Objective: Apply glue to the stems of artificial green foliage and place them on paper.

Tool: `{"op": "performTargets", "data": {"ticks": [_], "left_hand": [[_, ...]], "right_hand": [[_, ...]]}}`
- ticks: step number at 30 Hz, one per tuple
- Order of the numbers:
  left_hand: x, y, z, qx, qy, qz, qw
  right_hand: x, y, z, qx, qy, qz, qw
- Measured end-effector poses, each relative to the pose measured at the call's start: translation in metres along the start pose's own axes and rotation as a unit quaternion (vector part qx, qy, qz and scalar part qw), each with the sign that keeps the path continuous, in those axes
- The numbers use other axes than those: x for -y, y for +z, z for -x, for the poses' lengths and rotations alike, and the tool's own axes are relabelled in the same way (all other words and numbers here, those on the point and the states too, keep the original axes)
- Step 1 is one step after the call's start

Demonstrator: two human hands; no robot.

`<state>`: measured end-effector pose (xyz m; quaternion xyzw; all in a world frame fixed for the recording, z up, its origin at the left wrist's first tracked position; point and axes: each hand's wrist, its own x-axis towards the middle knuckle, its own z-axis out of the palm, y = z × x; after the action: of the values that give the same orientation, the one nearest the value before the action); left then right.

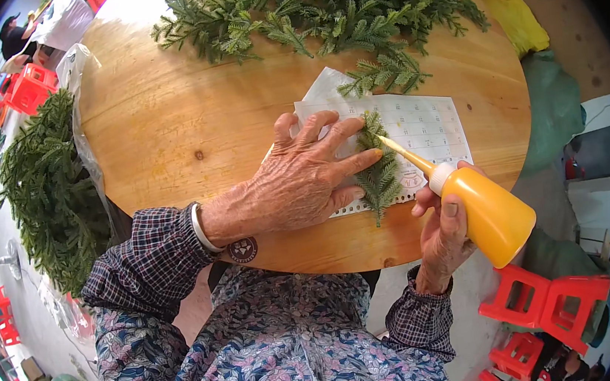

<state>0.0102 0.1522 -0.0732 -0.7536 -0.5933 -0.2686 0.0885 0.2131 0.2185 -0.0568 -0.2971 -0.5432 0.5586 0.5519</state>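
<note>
My left hand (302, 177) lies over a calendar sheet (433, 121) with its fingers spread. Its fingertips touch a short green artificial fir sprig (380, 176) that rests on the paper. In my right hand (442, 234) is a yellow squeeze bottle (492, 212) with a white collar and a long pointed nozzle. The bottle tilts so that the nozzle tip meets or nearly meets the sprig's needles, close to my left fingers. Just beyond the sheet lies another fir sprig (386, 74).
A large heap of fir sprigs (345, 4) covers the far side of the round wooden table (157, 124). More greenery (53, 195) fills a plastic bag at the left. Red stools (543, 303) stand at the lower right, and a yellow cloth or bag (516, 23) is at the far right.
</note>
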Motion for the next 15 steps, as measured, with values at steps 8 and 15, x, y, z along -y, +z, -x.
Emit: {"op": "performTargets", "data": {"ticks": [8,15], "left_hand": [[-0.0007,-0.0004,-0.0013,-0.006,0.005,0.001,1.000],[-0.0010,-0.0024,-0.0015,0.009,0.004,-0.006,1.000]], "right_hand": [[0.0071,0.0014,0.0026,0.024,-0.033,0.062,0.997],[0.0058,0.0002,0.0034,0.011,-0.009,0.061,0.998]]}}
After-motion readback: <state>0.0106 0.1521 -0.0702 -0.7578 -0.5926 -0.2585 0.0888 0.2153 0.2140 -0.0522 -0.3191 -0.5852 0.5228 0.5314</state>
